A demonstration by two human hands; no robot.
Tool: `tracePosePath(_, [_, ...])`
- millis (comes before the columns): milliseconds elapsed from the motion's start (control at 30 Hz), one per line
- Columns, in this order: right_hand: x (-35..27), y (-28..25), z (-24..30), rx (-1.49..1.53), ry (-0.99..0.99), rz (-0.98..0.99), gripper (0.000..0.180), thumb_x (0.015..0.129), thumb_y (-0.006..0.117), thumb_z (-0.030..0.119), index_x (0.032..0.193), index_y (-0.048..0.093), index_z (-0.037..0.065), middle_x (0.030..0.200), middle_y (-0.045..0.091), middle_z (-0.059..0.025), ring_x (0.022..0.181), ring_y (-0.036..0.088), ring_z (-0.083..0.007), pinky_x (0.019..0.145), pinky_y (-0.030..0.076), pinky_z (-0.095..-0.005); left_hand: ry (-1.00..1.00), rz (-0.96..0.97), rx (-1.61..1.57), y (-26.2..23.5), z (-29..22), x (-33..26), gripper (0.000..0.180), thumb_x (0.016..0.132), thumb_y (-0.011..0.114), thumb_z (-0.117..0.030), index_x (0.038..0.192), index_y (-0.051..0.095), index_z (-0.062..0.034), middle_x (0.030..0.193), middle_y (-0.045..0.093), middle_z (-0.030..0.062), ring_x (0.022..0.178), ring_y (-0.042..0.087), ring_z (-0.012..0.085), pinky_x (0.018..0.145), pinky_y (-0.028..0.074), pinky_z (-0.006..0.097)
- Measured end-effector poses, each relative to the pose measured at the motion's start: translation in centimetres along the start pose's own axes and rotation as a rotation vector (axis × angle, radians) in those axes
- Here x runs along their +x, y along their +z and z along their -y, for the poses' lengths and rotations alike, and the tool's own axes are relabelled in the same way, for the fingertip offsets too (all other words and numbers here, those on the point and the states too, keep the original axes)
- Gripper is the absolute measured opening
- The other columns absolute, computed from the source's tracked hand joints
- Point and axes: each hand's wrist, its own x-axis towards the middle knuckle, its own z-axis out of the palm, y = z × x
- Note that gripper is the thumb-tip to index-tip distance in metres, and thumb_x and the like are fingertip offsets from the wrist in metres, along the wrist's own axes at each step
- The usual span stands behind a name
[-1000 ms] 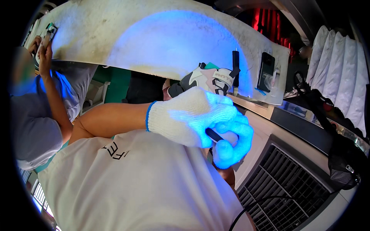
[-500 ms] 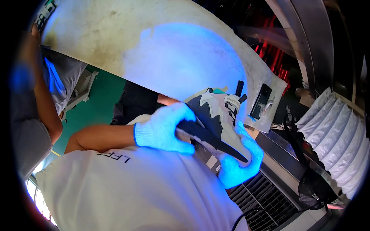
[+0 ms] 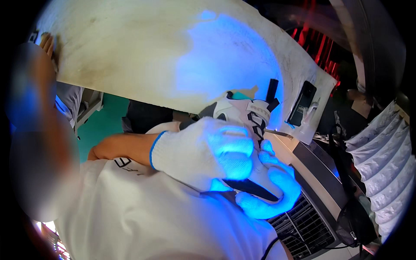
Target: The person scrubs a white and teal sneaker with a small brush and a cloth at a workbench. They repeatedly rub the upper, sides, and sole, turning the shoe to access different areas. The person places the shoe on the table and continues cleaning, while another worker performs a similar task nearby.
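A sneaker (image 3: 230,109) with pale and dark panels and black laces is held in front of my chest, its toe toward the lower right. My left hand (image 3: 212,149), in a white knit glove with a blue cuff edge, lies across the shoe's side with its fingers curled in. It hides much of the side and sole. The gloved right hand (image 3: 277,186), lit bright blue, cups the toe from the right. Between the hands shows a dark pointed band (image 3: 252,190) along the shoe's lower edge. Two short black strips (image 3: 271,90) stick up beside the collar.
A pale worktable (image 3: 125,52) spans the far side under a blue light patch. A black phone (image 3: 302,103) lies on its right end. Another person's hand (image 3: 47,44) rests at the far left. To the right are a white ribbed duct (image 3: 381,160), a black bag (image 3: 355,223) and a grille (image 3: 299,223).
My left hand has moved from the heel end rightward over the shoe's side, fingers now curled. My right hand stays at the toe. The view has shifted slightly; the co-worker's arm has moved.
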Motion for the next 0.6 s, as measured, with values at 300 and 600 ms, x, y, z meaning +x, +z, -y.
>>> tracePosePath(300, [-1.3,-1.9,-3.2,0.112,0.046,-0.113,0.06,0.079,0.101,0.027,0.121,0.072,-0.005,0.121,0.077,-0.0218,0.104,0.075,-0.0319,0.093,0.059,-0.0428,-0.348,0.189,-0.138,2.9,0.0,6.1,0.047,0.067,0.095,-0.021,0.103,0.067,-0.0117,0.099,0.069,0.0094,0.092,0.072,0.0354,0.081,0.057,0.047])
tracePosePath(600, [-0.5,-1.8,-7.9,0.108,0.067,0.11,0.072,0.074,0.106,0.037,0.127,0.076,-0.002,0.131,0.079,-0.0206,0.098,0.081,-0.0251,0.087,0.065,-0.0356,-0.233,0.716,0.469,6.1,1.8,7.2,0.046,0.08,0.088,-0.023,0.116,0.065,-0.0058,0.103,0.069,0.0184,0.092,0.075,0.0425,0.075,0.059,0.052])
